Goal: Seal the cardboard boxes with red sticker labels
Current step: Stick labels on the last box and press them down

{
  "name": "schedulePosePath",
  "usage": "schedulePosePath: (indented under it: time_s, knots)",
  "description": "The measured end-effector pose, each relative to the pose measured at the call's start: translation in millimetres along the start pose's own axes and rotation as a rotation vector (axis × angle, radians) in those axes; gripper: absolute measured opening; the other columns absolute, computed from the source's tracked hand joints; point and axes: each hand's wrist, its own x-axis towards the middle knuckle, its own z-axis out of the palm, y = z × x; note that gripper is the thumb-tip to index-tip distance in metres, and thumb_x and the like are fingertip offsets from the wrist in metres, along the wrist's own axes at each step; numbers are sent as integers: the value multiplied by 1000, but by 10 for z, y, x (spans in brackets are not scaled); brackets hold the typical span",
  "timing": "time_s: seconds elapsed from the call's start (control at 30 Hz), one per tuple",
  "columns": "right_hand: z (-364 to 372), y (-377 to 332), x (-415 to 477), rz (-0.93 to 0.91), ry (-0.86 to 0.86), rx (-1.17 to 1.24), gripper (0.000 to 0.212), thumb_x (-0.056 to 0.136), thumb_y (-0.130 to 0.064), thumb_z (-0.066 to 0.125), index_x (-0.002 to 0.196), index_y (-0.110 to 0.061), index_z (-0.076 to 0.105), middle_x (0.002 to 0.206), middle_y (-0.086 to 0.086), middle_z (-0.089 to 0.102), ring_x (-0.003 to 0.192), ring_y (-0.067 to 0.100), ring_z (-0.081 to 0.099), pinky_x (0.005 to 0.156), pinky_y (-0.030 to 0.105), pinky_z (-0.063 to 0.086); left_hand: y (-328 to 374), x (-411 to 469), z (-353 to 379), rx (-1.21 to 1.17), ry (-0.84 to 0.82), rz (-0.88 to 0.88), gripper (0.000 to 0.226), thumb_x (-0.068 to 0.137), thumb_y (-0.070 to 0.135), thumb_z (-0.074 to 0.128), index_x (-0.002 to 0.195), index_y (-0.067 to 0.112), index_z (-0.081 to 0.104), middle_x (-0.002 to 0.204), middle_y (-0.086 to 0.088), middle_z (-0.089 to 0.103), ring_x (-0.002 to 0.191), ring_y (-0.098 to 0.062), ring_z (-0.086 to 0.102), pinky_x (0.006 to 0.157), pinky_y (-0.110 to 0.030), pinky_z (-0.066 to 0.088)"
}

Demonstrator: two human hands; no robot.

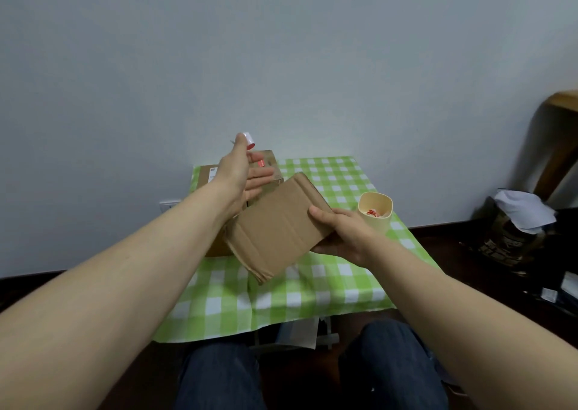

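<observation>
My right hand [341, 234] grips the right edge of a flat brown cardboard box [278, 228], thumb on top and fingers underneath, holding it tilted above the table. My left hand [240, 175] is raised behind the box's far left corner with its fingers spread. One red sticker label [250, 138] clings to the thumb tip and a second red sticker [260, 163] to a fingertip. Another cardboard box [208, 175] stands on the table behind my left hand, largely hidden by it.
A green-and-white checked cloth covers the small table [281, 303]. A cream cup [375, 218] with red stickers inside stands just right of my right hand. A wall is close behind the table. Bags and clutter [513, 231] lie on the floor at right. My knees are below the table edge.
</observation>
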Motion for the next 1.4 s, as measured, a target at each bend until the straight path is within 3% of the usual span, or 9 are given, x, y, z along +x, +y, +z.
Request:
schedulePosePath:
  time_s: [0.23, 0.37, 0.53, 0.63, 0.73, 0.9, 1.13, 1.33, 1.4]
  knots:
    - [-153, 168, 16, 73, 27, 198, 38, 84, -15, 67, 118, -5, 54, 103, 13, 59, 89, 23, 61, 55, 34, 57, -258, 47, -113, 198, 121, 11, 56, 99, 54, 18, 110, 13, 54, 92, -9, 64, 90, -25, 61, 62, -26, 36]
    - [-253, 337, 50, 50, 13, 286, 57, 81, -2, 68, 132, -15, 47, 128, 14, 54, 100, 26, 60, 66, 45, 58, -498, 34, -112, 247, 93, -142, 67, 93, 65, 15, 136, 21, 42, 109, -15, 65, 95, -25, 61, 77, -28, 40]
    - [-468, 275, -65, 89, 62, 6, 30, 83, 2, 55, 101, -19, 65, 90, 3, 62, 85, 17, 55, 85, 35, 46, -676, 41, -85, 162, 140, -203, 75, 89, 70, 19, 143, 19, 34, 107, -14, 65, 107, -29, 56, 103, -45, 40]
    - [-586, 217, -109, 110, 123, 11, 29, 85, -25, 45, 72, -15, 69, 81, 3, 59, 80, 17, 52, 77, 31, 40, -735, 20, -43, 91, 112, -201, 69, 91, 67, 21, 142, 22, 35, 113, -12, 59, 105, -25, 51, 103, -47, 38]
    - [-578, 221, -84, 116, 98, -5, 43, 85, -48, 51, 104, -15, 71, 101, 4, 67, 91, 18, 57, 87, 33, 43, -765, -7, 37, 115, 79, -117, 70, 92, 66, 21, 141, 18, 38, 112, -11, 59, 104, -24, 54, 100, -46, 42]
    - [-422, 310, 24, 27, 135, -18, 30, 86, -15, 61, 116, -9, 62, 101, 3, 64, 93, 16, 56, 91, 32, 44, -697, 18, 47, 292, 88, 63, 65, 93, 64, 20, 128, 17, 48, 110, -7, 61, 106, -25, 58, 99, -45, 44]
    - [-292, 261, 35, 7, 206, -316, 32, 87, -20, 64, 116, -9, 55, 116, 3, 57, 110, 19, 52, 100, 32, 41, -621, 15, -77, 260, 116, 78, 35, 95, 49, 43, 90, 19, 61, 101, -5, 64, 95, -20, 58, 70, -30, 43]
    - [-171, -43, 8, -314, 306, -368, 25, 89, -5, 57, 113, -7, 63, 102, 2, 61, 92, 12, 56, 64, 8, 43, -461, -13, -90, -43, -36, -122, 14, 78, 22, 75, 83, 15, 64, 81, -1, 56, 77, -13, 54, 71, -30, 51]
    - [-91, -147, 11, -314, 235, -281, 19, 89, -1, 54, 99, -12, 68, 99, 3, 66, 92, 14, 60, 73, 16, 49, -418, -18, -85, -66, -99, -181, 14, 76, 21, 75, 82, 16, 63, 80, 0, 57, 76, -13, 55, 66, -28, 49]
